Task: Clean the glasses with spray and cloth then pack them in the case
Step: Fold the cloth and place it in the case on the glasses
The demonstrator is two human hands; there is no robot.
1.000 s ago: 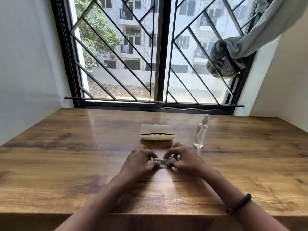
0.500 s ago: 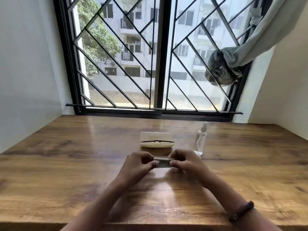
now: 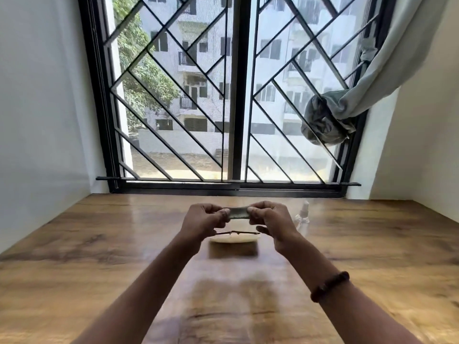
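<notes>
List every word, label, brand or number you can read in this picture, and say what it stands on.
No text can be read anywhere.
On the clear plastic spray bottle: blurred, no legible label.
On the cream oval glasses case: no print visible.
On the small grey-green cloth: no print visible.

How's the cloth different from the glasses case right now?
The cloth is grey-green, the case cream. The cloth is pinched between the left hand and right hand, above the table; the case lies flat on the table, untouched. The cloth looks narrower than the case.
</notes>
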